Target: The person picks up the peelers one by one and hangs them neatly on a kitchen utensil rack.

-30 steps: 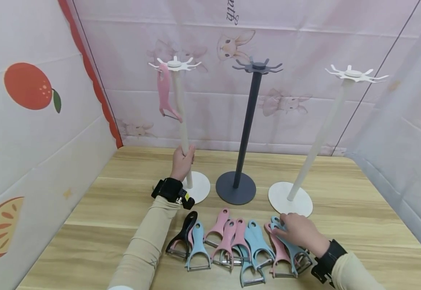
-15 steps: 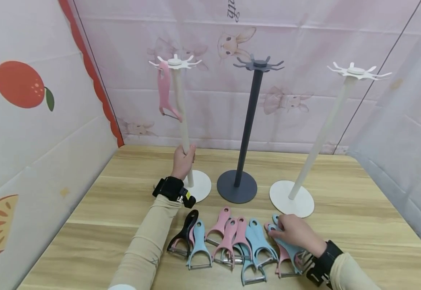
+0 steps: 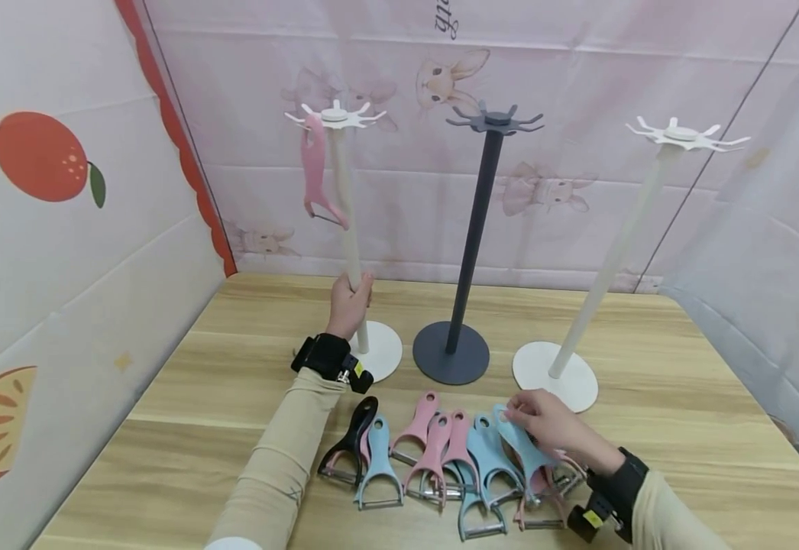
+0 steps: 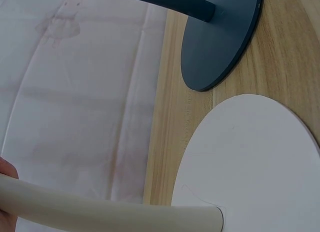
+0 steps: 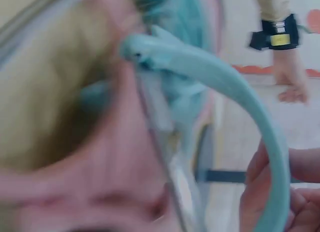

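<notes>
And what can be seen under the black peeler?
Parts of a pink peeler show through the head of the black peeler and beside it; the rest is covered, so I cannot see more.

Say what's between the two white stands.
The dark gray stand is between the left white stand and right white stand; the head view shows it.
</notes>
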`<action>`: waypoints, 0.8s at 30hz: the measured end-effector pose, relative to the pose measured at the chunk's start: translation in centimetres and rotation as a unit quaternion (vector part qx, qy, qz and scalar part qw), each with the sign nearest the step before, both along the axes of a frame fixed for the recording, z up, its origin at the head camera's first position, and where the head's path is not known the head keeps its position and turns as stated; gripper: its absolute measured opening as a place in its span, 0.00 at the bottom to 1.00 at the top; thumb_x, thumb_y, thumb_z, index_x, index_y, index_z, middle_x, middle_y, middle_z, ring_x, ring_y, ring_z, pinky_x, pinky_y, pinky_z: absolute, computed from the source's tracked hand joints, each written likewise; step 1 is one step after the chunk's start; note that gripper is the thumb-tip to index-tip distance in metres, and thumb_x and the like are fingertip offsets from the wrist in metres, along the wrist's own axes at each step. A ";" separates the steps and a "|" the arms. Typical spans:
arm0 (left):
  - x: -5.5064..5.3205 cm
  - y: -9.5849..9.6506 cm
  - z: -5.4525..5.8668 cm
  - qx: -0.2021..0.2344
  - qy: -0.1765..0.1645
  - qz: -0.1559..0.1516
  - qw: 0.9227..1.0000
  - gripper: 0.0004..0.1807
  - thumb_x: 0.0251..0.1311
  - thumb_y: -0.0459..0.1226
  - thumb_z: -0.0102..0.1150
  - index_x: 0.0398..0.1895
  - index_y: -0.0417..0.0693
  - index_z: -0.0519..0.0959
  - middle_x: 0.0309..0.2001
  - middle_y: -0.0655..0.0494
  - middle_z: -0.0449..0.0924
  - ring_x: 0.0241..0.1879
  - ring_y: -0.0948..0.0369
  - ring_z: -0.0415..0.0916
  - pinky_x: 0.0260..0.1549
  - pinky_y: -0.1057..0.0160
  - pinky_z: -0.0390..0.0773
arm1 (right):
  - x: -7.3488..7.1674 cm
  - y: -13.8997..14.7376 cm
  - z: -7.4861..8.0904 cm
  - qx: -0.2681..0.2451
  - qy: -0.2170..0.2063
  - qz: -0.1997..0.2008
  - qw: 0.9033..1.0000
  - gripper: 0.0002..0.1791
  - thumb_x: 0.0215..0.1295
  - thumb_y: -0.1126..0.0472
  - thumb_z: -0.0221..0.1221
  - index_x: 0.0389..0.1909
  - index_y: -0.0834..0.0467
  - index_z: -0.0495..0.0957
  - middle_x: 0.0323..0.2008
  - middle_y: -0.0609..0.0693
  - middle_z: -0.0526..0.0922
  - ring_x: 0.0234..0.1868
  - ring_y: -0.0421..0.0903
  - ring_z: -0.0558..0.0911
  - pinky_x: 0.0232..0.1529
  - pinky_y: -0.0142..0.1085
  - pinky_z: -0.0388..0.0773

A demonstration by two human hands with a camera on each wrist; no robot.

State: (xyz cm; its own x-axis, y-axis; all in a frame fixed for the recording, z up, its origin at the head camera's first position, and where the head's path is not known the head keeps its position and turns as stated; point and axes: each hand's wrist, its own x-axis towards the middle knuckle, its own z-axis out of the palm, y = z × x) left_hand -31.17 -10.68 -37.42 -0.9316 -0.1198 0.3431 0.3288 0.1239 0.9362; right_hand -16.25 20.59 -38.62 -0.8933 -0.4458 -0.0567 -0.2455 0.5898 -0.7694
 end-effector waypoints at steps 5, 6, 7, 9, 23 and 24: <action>0.0 0.0 0.1 0.002 -0.009 -0.003 1.000 0.13 0.65 0.41 0.48 0.25 0.42 0.67 0.19 0.54 0.66 0.19 0.63 0.63 0.23 0.66 0.66 | -1.2 -2.4 3.1 -0.123 -0.040 -0.013 0.992 0.11 0.69 0.64 0.46 0.40 0.70 0.71 0.23 0.51 0.74 0.22 0.42 0.74 0.25 0.36 0.74; 0.1 0.0 0.1 0.004 -0.012 -0.003 1.000 0.13 0.65 0.40 0.48 0.24 0.43 0.67 0.19 0.53 0.66 0.19 0.63 0.63 0.23 0.66 0.66 | -1.5 -3.1 3.7 -0.137 -0.031 -0.021 0.990 0.12 0.69 0.64 0.45 0.42 0.70 0.70 0.25 0.52 0.75 0.24 0.43 0.75 0.27 0.36 0.75; 0.1 0.0 0.2 0.005 -0.014 -0.003 1.000 0.13 0.65 0.40 0.48 0.24 0.43 0.68 0.19 0.53 0.66 0.19 0.63 0.64 0.23 0.66 0.66 | -1.8 -3.8 4.3 -0.150 -0.017 -0.030 0.988 0.12 0.70 0.64 0.45 0.43 0.70 0.70 0.27 0.53 0.76 0.26 0.44 0.76 0.29 0.36 0.75; 0.1 0.0 0.3 0.010 -0.017 -0.004 1.000 0.13 0.65 0.39 0.48 0.24 0.42 0.68 0.19 0.53 0.66 0.19 0.63 0.64 0.22 0.67 0.66 | -2.4 -5.3 5.4 -0.171 0.009 -0.053 0.984 0.13 0.70 0.63 0.45 0.46 0.69 0.70 0.29 0.55 0.77 0.27 0.45 0.75 0.30 0.36 0.74; 0.3 0.1 0.3 -0.003 -0.006 0.006 1.000 0.12 0.66 0.39 0.47 0.26 0.42 0.67 0.19 0.53 0.65 0.19 0.61 0.63 0.23 0.64 0.64 | -6.5 -15.6 15.3 -0.329 0.188 -0.061 0.924 0.13 0.68 0.63 0.48 0.46 0.67 0.72 0.33 0.57 0.78 0.31 0.45 0.74 0.33 0.33 0.73; 0.4 0.1 0.2 -0.002 -0.005 0.004 1.000 0.10 0.66 0.37 0.46 0.27 0.42 0.66 0.19 0.53 0.65 0.19 0.61 0.63 0.23 0.64 0.64 | -6.7 -16.3 16.2 -0.346 0.192 -0.060 0.917 0.12 0.68 0.63 0.48 0.46 0.67 0.72 0.33 0.57 0.77 0.30 0.45 0.73 0.32 0.32 0.73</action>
State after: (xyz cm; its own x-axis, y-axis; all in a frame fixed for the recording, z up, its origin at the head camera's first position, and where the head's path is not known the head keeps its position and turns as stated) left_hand -30.81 -10.56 -37.19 -0.9342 -0.1258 0.3337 0.3178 0.1309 0.9391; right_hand -22.93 4.33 -22.45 -0.8339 -0.1535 0.5302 -0.5407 0.0348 -0.8405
